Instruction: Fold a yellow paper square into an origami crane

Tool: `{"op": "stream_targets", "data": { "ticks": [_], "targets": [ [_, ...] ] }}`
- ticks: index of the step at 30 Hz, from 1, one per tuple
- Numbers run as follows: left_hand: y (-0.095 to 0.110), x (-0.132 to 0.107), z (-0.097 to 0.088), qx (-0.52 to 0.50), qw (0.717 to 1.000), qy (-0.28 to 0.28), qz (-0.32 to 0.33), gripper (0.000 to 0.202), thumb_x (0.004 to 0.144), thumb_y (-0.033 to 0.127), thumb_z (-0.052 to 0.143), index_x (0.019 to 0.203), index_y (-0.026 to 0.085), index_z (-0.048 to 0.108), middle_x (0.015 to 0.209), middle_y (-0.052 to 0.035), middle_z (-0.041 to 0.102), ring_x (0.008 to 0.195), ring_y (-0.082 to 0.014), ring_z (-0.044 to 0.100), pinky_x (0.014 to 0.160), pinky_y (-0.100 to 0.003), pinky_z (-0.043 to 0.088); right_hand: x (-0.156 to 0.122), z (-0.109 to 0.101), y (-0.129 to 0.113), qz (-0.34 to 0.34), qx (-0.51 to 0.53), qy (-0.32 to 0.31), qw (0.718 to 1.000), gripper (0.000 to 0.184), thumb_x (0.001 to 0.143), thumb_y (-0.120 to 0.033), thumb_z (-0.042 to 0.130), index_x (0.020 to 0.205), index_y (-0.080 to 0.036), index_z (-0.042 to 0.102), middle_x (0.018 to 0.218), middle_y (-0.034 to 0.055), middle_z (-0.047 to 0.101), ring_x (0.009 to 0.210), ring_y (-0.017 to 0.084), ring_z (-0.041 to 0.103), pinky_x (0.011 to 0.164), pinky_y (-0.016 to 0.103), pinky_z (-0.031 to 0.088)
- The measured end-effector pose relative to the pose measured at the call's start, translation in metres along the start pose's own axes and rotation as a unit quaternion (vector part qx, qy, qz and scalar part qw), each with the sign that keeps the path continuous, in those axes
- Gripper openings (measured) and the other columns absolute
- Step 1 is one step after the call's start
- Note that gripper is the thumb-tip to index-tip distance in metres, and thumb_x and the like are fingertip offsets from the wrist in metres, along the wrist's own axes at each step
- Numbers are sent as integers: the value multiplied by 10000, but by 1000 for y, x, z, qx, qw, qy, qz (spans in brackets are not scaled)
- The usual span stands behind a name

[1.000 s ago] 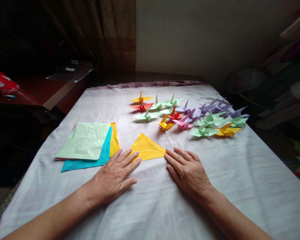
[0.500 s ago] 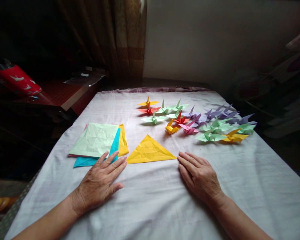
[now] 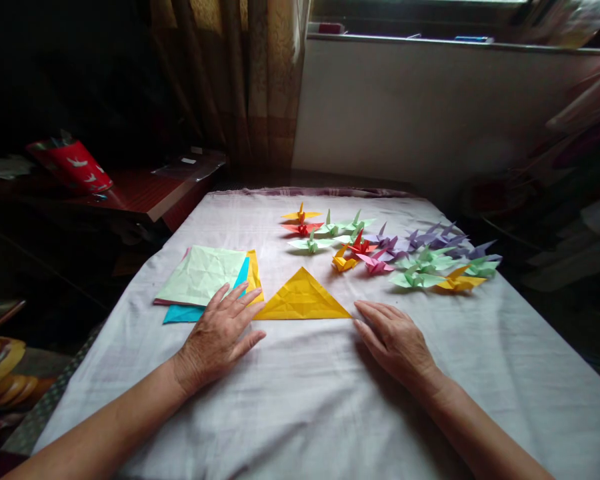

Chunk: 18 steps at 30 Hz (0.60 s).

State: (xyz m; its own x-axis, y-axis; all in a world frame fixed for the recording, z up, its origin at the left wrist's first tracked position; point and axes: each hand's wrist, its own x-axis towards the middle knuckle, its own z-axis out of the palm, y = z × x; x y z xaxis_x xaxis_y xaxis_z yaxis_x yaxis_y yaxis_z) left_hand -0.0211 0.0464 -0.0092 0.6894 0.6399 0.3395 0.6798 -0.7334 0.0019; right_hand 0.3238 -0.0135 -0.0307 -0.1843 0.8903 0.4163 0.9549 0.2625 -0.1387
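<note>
Both open: left hand (image 3: 221, 335), right hand (image 3: 398, 339) flanking yellow paper triangle (image 3: 303, 298), less covered than second ago.

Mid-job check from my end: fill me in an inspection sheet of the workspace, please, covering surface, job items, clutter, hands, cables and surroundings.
Surface: wrinkled white fabric cloth, purplish band along its far edge.
Job items: flat yellow paper triangle, point away from the person; loose stack of coloured paper sheets to its left, light green on top.
Clutter: multicoloured folded-paper cranes, bunched beyond and right of the triangle.
Hands: left hand open, fingers across the stack's near right corner, reaching the triangle's left corner; right hand open, fingertips at its right corner.
Cables: none identifiable; right side too dark to be sure.
Surroundings: red container with white bird shapes, brown curtain, pale wall.
</note>
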Motion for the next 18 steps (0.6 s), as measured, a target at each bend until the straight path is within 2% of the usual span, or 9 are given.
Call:
{"op": "stream_targets", "data": {
  "ticks": [4, 7, 9, 13, 16, 18],
  "targets": [
    [11, 28, 10, -11, 999, 13, -47, 456, 874, 483, 613, 1199, 163, 637, 1450, -150, 518, 1387, -350, 405, 1165, -579, 248, 20, -1, -11, 9, 11, 4, 1000, 324, 904, -360, 540, 1152, -185, 653, 1108, 122, 723, 989, 272, 673, 851, 412, 527],
    [15, 39, 18, -50, 997, 39, -50, 184, 873, 330, 628, 997, 195, 649, 1357, -105, 612, 1339, -323, 476, 1134, -591, 304, 29, 1, -21, -21, 21, 38, 999, 363, 880, -344, 581, 1198, -170, 609, 1101, 131, 714, 971, 282, 667, 848, 426, 526],
    [15, 40, 21, -79, 993, 72, -40, 50, 903, 232, 572, 914, 213, 617, 1219, -59, 699, 1255, -277, 564, 1107, -556, 358, 31, 1, -27, -42, 31, 75, 996, 403, 880, -318, 580, 1251, -164, 564, 1105, 135, 706, 976, 285, 660, 859, 434, 525],
    [13, 38, 16, -81, 984, 157, 14, 100, 939, 165, 497, 964, 214, 581, 1005, -27, 756, 989, -189, 696, 1022, -424, 450, 28, -7, -41, -67, 47, 152, 985, 524, 888, -262, 588, 1387, -188, 446, 1203, 144, 664, 1093, 285, 626, 939, 452, 507],
    [15, 38, 9, -46, 980, 188, 55, 101, 950, 153, 482, 982, 203, 564, 885, -10, 751, 807, -157, 700, 935, -370, 479, 25, -17, -52, -108, 70, 180, 975, 592, 862, -215, 649, 1408, -206, 419, 1275, 157, 625, 1166, 285, 598, 961, 455, 515],
    [19, 38, 5, -25, 978, 191, 75, 115, 952, 142, 472, 965, 203, 568, 824, 1, 738, 742, -148, 678, 865, -346, 488, 24, -21, -57, -133, 90, 185, 970, 571, 841, -171, 674, 1369, -225, 462, 1298, 158, 607, 1177, 275, 594, 936, 431, 543]
  ]
}}
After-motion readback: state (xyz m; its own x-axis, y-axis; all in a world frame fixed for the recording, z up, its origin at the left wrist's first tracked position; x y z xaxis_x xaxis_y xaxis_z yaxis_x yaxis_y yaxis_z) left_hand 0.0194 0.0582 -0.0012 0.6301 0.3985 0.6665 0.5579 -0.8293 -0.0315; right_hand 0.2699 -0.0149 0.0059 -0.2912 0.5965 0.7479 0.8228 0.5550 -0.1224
